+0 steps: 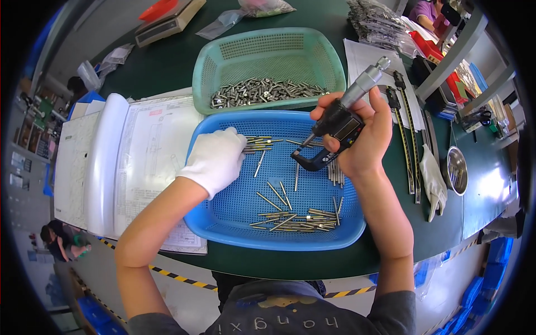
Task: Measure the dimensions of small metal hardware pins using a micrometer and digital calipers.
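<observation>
My right hand (365,134), bare, is closed around a digital outside micrometer (339,125) with a silver thimble and black frame. Its measuring gap, over the blue basket (273,240), has a short metal piece at or just under it; I cannot tell whether it is clamped. My left hand (215,162), in a white glove, is over the basket's left side with curled fingers against a bunch of metal pins (259,143). Its fingertips are hidden, so what they grip is unclear. More metal pins (298,222) lie in a heap at the near side, several others scattered loose.
Behind stands a green basket (268,106) holding many short metal parts (262,91). A drawing in a clear-sleeved folder (151,162) lies left. To the right are calipers (405,139), a white glove (432,181) and a steel bowl (456,170). A scale (170,25) sits far left.
</observation>
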Action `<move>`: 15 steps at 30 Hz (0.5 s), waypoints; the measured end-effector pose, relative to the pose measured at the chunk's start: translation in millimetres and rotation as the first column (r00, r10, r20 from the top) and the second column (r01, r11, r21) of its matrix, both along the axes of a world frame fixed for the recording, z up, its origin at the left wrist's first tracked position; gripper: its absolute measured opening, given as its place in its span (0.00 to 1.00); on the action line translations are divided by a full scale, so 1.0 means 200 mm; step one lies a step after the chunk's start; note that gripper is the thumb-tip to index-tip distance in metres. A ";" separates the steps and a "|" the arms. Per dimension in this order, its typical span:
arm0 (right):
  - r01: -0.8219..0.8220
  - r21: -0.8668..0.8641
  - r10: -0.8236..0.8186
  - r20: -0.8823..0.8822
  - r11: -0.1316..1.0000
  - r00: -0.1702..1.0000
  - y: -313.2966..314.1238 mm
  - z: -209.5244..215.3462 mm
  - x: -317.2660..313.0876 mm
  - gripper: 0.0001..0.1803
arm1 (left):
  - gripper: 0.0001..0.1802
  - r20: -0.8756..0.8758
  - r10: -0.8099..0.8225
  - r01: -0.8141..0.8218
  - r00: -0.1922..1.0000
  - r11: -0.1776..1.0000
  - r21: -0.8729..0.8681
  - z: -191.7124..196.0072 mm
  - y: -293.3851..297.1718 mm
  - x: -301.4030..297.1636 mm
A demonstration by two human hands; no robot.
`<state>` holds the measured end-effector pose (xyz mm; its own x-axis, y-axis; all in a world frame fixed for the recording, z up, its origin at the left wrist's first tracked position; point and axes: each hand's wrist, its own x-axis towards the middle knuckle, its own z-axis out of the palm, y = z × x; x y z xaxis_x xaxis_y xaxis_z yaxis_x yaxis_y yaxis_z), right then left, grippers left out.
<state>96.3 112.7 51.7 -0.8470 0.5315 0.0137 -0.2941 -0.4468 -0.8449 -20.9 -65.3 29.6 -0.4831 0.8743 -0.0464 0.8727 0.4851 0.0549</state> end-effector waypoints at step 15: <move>-0.113 -0.012 0.114 0.049 0.993 0.992 0.01 -0.01 0.01 0.35 | 0.02 0.276 -0.016 -0.061 0.961 0.961 0.268 0.09 0.05 0.10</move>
<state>97.6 114.7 50.4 -0.9014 0.4316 -0.0345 -0.1986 -0.4829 -0.8528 -0.9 -54.8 47.2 -0.5051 0.8611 0.0584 0.7942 0.4372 0.4219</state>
